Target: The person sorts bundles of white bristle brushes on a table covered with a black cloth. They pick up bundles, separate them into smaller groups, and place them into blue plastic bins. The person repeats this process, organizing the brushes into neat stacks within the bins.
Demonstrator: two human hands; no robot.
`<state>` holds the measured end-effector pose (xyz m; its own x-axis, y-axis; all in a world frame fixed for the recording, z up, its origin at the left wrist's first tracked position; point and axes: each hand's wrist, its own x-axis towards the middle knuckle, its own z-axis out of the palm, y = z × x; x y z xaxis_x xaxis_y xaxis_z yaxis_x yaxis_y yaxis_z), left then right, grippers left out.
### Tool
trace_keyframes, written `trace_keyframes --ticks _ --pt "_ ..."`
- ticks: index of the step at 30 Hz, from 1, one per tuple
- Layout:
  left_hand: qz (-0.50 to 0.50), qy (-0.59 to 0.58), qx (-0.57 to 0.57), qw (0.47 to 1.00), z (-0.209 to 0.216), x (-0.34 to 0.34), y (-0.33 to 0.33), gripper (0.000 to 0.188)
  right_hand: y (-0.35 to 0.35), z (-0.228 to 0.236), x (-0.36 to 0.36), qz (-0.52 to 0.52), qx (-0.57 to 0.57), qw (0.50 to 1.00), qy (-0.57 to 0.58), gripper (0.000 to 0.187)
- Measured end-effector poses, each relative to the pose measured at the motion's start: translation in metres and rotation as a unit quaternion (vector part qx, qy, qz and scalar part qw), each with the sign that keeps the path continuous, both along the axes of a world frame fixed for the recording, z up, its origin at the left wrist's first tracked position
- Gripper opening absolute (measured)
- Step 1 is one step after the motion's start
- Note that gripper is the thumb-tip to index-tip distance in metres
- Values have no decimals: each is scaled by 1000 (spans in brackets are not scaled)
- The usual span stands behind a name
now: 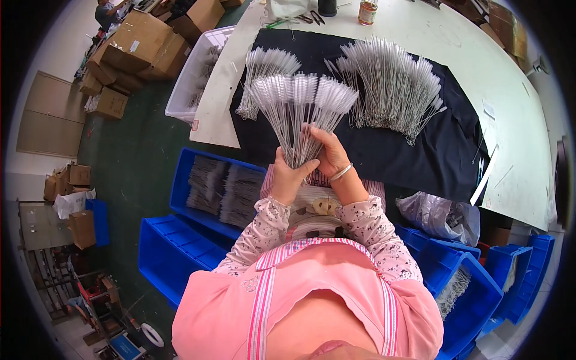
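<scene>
My left hand point(290, 177) and my right hand point(327, 153) both grip the wire stems of a fanned bunch of thin white bristle brushes point(300, 96), held upright over a black cloth point(414, 150) on the white table point(516, 120). A silver bangle sits on my right wrist. A smaller pile of the same brushes point(264, 72) lies on the cloth behind the bunch, and a larger pile of brushes point(393, 84) lies to the right.
A blue bin of brushes point(219, 189) stands at my left, with more blue bins point(474, 288) at both sides. A white crate point(195, 75), cardboard boxes point(144, 45), scissors point(312, 18), a small jar point(367, 11) and a plastic bag point(441, 216) are around.
</scene>
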<state>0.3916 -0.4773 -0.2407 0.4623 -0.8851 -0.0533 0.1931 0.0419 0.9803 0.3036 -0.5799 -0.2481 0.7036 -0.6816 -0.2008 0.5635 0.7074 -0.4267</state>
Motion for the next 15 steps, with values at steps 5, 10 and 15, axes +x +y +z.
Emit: trace_keyframes --ticks 5,10,15 --pt "21 -99 32 994 -3 3 0 55 1 -5 2 -4 31 998 -60 29" --pt "22 -115 43 992 7 0 -1 55 2 -4 -2 -19 23 998 -48 39" --pt "9 -158 56 986 1 0 1 56 -3 -13 -2 16 -49 994 -101 60"
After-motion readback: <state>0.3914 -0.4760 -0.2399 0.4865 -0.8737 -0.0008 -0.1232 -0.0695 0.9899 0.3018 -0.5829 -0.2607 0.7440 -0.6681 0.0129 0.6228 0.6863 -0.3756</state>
